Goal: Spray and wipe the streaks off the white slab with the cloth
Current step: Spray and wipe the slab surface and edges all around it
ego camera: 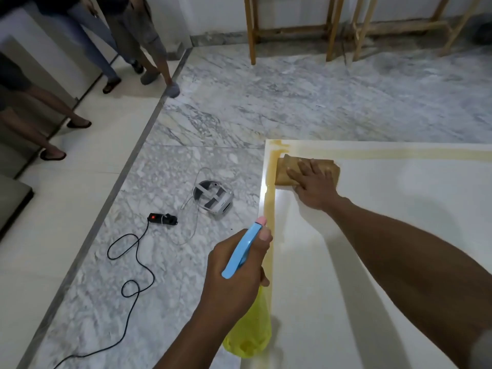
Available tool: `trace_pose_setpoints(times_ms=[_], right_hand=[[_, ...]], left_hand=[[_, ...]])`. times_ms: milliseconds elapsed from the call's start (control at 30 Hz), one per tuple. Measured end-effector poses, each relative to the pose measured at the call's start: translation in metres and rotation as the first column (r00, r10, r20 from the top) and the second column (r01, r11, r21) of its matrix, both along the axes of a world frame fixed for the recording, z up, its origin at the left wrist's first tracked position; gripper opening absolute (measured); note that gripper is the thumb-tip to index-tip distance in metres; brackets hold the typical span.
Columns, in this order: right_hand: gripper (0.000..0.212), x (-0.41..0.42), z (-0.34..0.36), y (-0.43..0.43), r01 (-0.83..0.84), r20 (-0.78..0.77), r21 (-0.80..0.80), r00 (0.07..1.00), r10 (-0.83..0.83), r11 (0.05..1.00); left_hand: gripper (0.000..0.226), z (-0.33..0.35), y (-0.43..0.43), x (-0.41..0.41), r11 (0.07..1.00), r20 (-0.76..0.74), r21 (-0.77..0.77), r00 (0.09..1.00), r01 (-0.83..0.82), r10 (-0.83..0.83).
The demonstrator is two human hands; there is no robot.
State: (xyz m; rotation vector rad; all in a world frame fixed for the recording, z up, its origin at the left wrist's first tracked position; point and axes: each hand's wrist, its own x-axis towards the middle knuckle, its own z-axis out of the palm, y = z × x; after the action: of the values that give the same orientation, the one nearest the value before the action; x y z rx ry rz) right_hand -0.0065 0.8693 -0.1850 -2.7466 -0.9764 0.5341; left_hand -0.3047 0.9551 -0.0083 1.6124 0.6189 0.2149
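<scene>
Marble floor (239, 107) spreads beyond the white slab (386, 222). The fingers (300, 169) of my right hand (315, 185) lie straight and spread, pressing the brown cloth (283, 173) flat near the slab's far left corner. Just left of the cloth, an amber streak (269, 235) runs lengthwise down the left edge toward me. It passes beside my left hand (234, 272), which is curled round the spray bottle (243, 251). A second streak (399, 155) runs rightward just beyond the cloth. I judge the right hand is nearer both.

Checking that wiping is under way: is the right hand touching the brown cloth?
Touching. The head view shows the right hand flat on the cloth, fingers spread across it, pressing it onto the white slab near its corner.
</scene>
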Motion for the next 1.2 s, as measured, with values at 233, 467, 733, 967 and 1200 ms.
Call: trace_pose_setpoints(times_ms=[233, 467, 733, 967, 1200], right_hand=[[0.052, -0.037, -0.006, -0.036, -0.081, 0.023, 0.06, 0.997, 0.08, 0.995], [0.067, -0.156, -0.007, -0.1, -0.075, 0.02, 0.095, 0.997, 0.074, 0.993], [0.054, -0.355, -0.004, -0.172, 0.018, -0.016, 0.066, 1.0, -0.017, 0.998], [0.032, -0.444, 0.061, -0.199, 0.339, -0.435, 0.282, 0.879, -0.196, 0.898], [0.041, -0.452, 0.18, -0.2, 0.929, -0.979, 0.205, 0.188, 0.084, 0.309]], left_hand=[[0.018, -0.008, 0.006, -0.016, 0.999, -0.026, -0.006, 0.999, -0.04, 0.04], [0.021, 0.009, -0.021, -0.065, 1.0, 0.021, -0.029, 1.0, -0.007, 0.007], [0.023, 0.025, -0.059, -0.2, 1.0, 0.027, 0.018, 1.0, 0.001, -0.001], [0.027, 0.044, -0.072, -0.308, 0.998, -0.007, 0.053, 1.0, 0.03, -0.029], [0.041, 0.066, -0.059, -0.305, 0.983, 0.016, 0.067, 0.985, 0.169, -0.171]])
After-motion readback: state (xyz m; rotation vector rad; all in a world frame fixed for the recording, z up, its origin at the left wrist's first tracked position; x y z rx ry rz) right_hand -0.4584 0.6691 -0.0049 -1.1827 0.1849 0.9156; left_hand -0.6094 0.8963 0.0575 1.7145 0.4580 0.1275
